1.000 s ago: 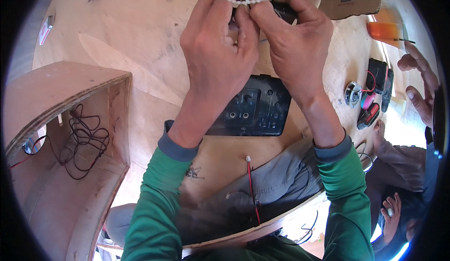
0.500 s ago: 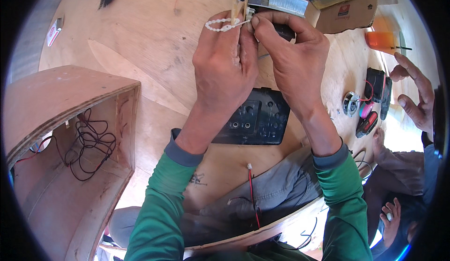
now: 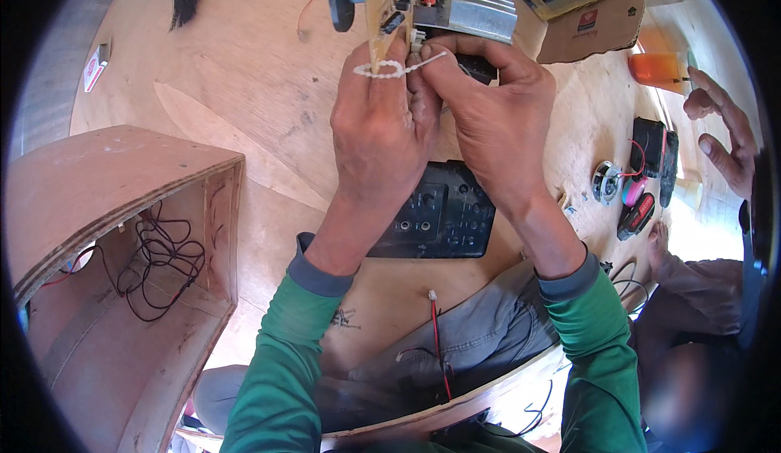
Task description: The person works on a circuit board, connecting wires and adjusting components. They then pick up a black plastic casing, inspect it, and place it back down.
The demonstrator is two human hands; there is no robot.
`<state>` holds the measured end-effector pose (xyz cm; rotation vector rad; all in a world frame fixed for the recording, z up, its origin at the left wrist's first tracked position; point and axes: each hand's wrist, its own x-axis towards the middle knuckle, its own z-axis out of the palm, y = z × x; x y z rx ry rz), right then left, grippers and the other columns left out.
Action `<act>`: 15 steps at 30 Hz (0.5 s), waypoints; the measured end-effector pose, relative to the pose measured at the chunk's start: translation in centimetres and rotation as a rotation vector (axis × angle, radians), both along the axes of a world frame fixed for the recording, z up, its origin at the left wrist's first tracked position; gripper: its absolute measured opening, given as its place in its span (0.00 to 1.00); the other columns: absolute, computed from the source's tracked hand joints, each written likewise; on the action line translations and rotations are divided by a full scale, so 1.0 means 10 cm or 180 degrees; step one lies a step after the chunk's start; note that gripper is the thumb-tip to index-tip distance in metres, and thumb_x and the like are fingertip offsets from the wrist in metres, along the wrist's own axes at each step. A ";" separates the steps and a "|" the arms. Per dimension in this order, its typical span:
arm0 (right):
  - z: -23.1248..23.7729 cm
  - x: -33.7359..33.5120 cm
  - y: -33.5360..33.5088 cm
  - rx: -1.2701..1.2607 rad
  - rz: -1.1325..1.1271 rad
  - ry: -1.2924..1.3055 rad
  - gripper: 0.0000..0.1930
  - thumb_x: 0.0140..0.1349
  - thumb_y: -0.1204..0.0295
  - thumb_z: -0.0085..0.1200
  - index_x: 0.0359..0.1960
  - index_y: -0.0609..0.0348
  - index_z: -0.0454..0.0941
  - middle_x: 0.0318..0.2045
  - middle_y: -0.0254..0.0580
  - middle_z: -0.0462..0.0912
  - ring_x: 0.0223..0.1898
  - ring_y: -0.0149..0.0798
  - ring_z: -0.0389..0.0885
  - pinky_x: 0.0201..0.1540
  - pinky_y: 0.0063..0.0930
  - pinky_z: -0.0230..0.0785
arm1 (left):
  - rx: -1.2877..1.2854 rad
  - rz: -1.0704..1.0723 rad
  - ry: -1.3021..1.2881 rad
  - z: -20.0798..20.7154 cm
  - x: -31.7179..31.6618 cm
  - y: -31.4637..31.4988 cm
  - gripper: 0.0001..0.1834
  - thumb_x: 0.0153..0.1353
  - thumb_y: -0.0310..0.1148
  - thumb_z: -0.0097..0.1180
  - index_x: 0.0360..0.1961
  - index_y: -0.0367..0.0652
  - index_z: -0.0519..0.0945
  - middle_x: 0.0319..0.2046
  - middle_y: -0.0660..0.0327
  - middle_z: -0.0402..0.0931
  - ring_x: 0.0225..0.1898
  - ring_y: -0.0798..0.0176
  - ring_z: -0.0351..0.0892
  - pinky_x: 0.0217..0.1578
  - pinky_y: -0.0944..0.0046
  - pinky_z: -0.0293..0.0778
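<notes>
At the top centre stands an upright tan circuit board (image 3: 379, 13) with a finned metal heat sink (image 3: 476, 12) beside it. My left hand (image 3: 378, 127) is closed around its near edge. A white beaded cable tie (image 3: 376, 71) loops at the board's lower end, over the left fingers, its tail reaching toward my right thumb. My right hand (image 3: 504, 119) is closed in a pinch by a white connector (image 3: 417, 38) on the board. What sits between its fingertips is hidden. Below both wrists lies a black panel (image 3: 468, 217) with jack holes.
An open wooden box (image 3: 122, 156) holding tangled dark cable (image 3: 163, 258) stands at left. A cardboard box (image 3: 594, 26), an orange drink (image 3: 655, 69), a small round motor-like part (image 3: 607, 181) and black battery packs (image 3: 648, 145) lie right. Another person's hand (image 3: 724, 127) is at far right.
Both hands and the board have come slightly left and nearer, so more of the board and heat sink shows. The other person's lower hand at right is now blurred.
</notes>
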<state>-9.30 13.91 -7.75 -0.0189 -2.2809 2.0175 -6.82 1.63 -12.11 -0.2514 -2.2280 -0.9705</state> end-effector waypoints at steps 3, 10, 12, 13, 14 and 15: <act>0.00 0.02 -0.05 -0.0111 -0.0089 -0.0042 0.07 0.62 0.74 0.71 0.36 0.68 0.90 0.39 0.44 0.89 0.38 0.30 0.88 0.43 0.29 0.80 | -0.0014 0.0043 -0.0118 0.00 0.03 0.00 0.27 0.64 0.20 0.69 0.65 0.26 0.80 0.52 0.40 0.81 0.51 0.38 0.87 0.49 0.46 0.85; -0.01 0.02 -0.09 0.0163 -0.0260 -0.0042 0.07 0.60 0.74 0.70 0.35 0.66 0.90 0.37 0.48 0.89 0.36 0.38 0.89 0.43 0.33 0.81 | -0.0014 -0.0003 -0.0195 0.02 0.02 -0.01 0.27 0.64 0.20 0.69 0.64 0.25 0.80 0.57 0.37 0.81 0.53 0.35 0.87 0.52 0.46 0.85; -0.01 0.02 -0.09 0.0145 -0.0268 -0.0017 0.07 0.60 0.74 0.70 0.35 0.66 0.90 0.38 0.48 0.89 0.36 0.38 0.89 0.43 0.33 0.81 | 0.0077 0.0050 -0.0431 0.04 0.05 0.00 0.26 0.65 0.21 0.66 0.64 0.23 0.80 0.59 0.34 0.83 0.55 0.33 0.88 0.56 0.47 0.84; -0.01 0.02 -0.09 0.0139 -0.0274 -0.0001 0.07 0.60 0.74 0.69 0.35 0.66 0.90 0.39 0.48 0.89 0.36 0.38 0.88 0.43 0.33 0.81 | 0.0057 0.0042 -0.0446 0.05 0.05 0.00 0.26 0.65 0.21 0.66 0.64 0.23 0.80 0.59 0.34 0.82 0.55 0.33 0.88 0.56 0.46 0.84; -0.01 0.03 -0.09 0.0121 -0.0267 -0.0051 0.07 0.60 0.74 0.69 0.35 0.66 0.90 0.39 0.48 0.89 0.37 0.39 0.89 0.43 0.33 0.81 | 0.0041 0.0021 -0.0432 0.06 0.06 0.00 0.26 0.65 0.21 0.66 0.65 0.23 0.80 0.59 0.34 0.82 0.55 0.32 0.88 0.56 0.46 0.84; -0.01 0.03 -0.09 0.0100 -0.0260 -0.0101 0.07 0.60 0.74 0.69 0.36 0.65 0.90 0.40 0.48 0.89 0.38 0.39 0.89 0.44 0.34 0.80 | 0.0022 -0.0001 -0.0420 0.06 0.06 -0.01 0.26 0.66 0.21 0.66 0.65 0.23 0.80 0.59 0.34 0.82 0.55 0.32 0.88 0.56 0.46 0.84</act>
